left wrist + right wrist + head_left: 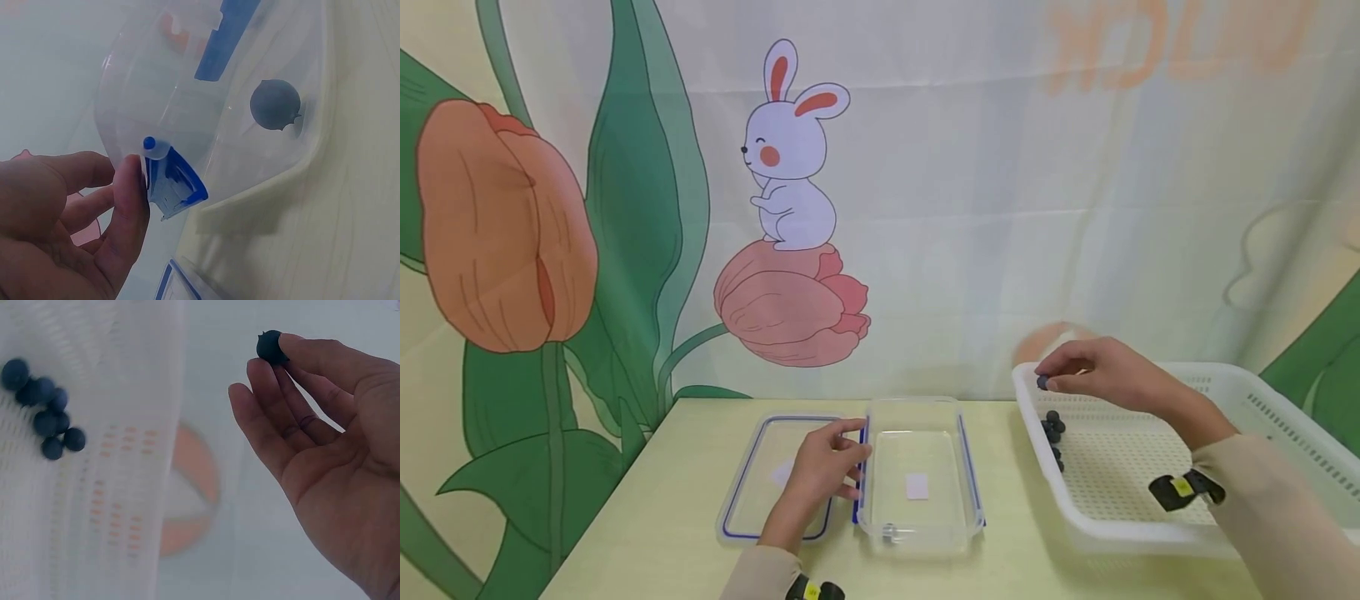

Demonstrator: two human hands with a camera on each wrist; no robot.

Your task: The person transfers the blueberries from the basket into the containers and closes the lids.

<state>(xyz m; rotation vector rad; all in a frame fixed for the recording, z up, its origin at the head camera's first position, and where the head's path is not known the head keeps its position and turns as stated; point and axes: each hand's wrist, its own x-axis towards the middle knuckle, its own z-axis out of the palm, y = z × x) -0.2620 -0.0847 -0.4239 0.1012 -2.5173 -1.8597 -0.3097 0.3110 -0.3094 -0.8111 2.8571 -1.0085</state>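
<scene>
1. Pinching a blueberry (pixel 1042 382), the right hand (pixel 1097 379) has thumb and fingertips clamped on it, right of centre in the head view, over the left rim of the white basket (pixel 1120 535).

2. Slipping looks like the big danger: the berry is round, only the fingertips have it, and in the right wrist view it pokes out past the thumb, above and right of centre. A slack pinch could send it onto the rim or table (pixel 662 508); too hard a squeeze could bruise it.

3. Mind that rim too! A low hand could clip it and jog the cluster of loose berries (pixel 1054 427) along the basket's left side.

4. Over at lower centre, the left hand (pixel 822 467) has bent fingers clamped, it seems, on the left side of the clear box (pixel 973 483), right at a blue latch (pixel 181 187). A sideways tug could slide or tip the box and roll the single berry (pixel 275 104) at its near end.

5. And the pose: the right forearm slants in from the lower right corner, back of the hand up, fingertips leftward, spare fingers loosely curved; the left forearm rises from the bottom edge, its hand just over the lid (pixel 741 508).
</scene>
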